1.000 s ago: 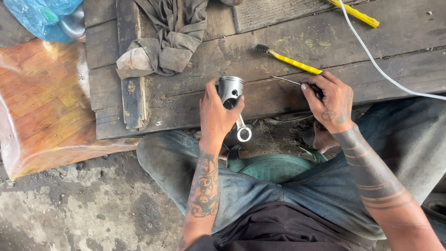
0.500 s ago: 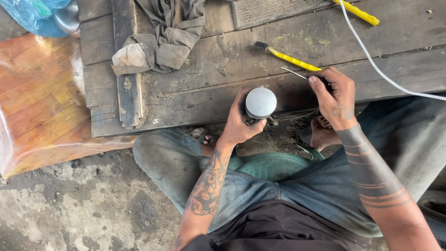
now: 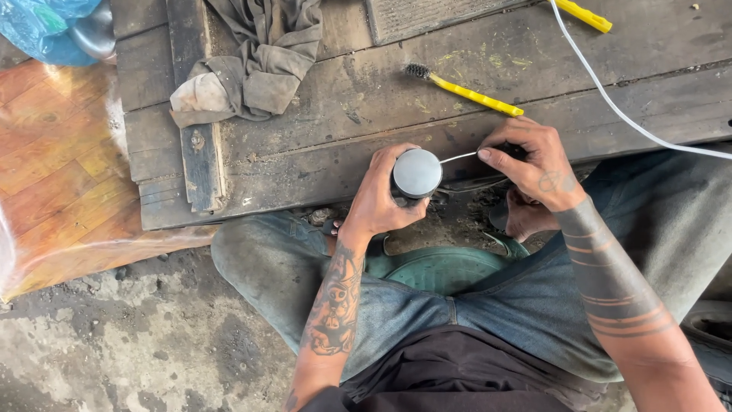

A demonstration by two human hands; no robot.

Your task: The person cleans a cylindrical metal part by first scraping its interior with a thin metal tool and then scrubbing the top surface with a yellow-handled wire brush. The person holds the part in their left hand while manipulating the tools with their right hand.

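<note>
Left hand: our left hand [image 3: 379, 200] is wrapped round the side of a metal piston [image 3: 417, 174], fingers closed on it, flat round crown turned up to the camera.
Right hand: our right hand [image 3: 537, 166] pinches a thin metal pick [image 3: 458, 156] w/ a dark handle; fingers closed on the handle, the tip points at the piston's edge.
Hands: apart, but joined through the tool; tip seems to touch the piston rim, we cannot tell for sure.
Piston place: in the left hand, just over the near edge of the wooden platform [image 3: 366, 114], between both hands.
Progress: we judge the work at the piston's side is in the middle; crown looks rather clean and grey, the side is hidden by the fingers, so what is left we cannot tell.
Beyond right hand: a yellow-handled wire brush [image 3: 463, 91] lies on the boards, near; a white cable [image 3: 610, 95] runs across, farther out.
Beyond left hand: a dirty grey rag [image 3: 255, 61] on the boards, well apart.
Surface: old dark planks, scratched, w/ yellow paint specks.
Room: rough concrete floor [image 3: 152, 343] at left, stained; a plastic-covered wood-pattern sheet [image 3: 53, 175] beside the platform; a green round object [image 3: 446, 268] between our knees, jeans around it.
</note>
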